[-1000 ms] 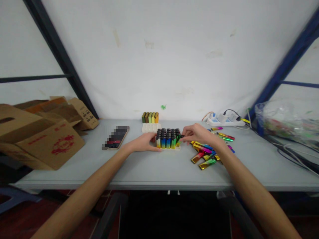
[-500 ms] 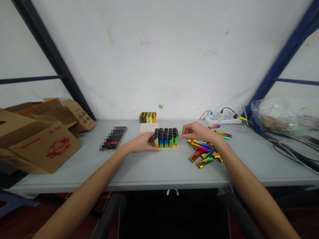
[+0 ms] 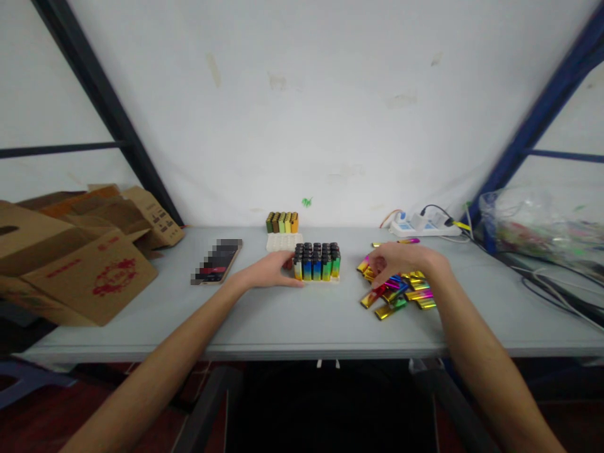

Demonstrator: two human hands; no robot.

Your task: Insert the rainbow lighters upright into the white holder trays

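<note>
My left hand [image 3: 271, 270] rests at the left side of a white tray [image 3: 321, 281] packed with upright black-topped lighters [image 3: 317, 263] in blue, green and yellow. Its thumb lies along the tray's front edge and the other fingers curl behind, steadying it. To the right, my right hand [image 3: 394, 259] reaches down over a loose pile of shiny metallic lighter cases [image 3: 391, 308] in gold, red, blue and green. Thumb and fingers point into the pile, apart from each other, with nothing visible held between them.
Behind the tray lie a white holder with holes [image 3: 284, 241] and a block of yellow and green lighter bodies [image 3: 282, 223]. A phone [image 3: 218, 263] and cardboard boxes [image 3: 101, 270] are on the left. A power strip [image 3: 425, 225], cables and a plastic bag [image 3: 528, 220] occupy the right.
My right hand has moved right and down from beside the lighter tray to the pile of metallic cases. The left hand stays at the tray.
</note>
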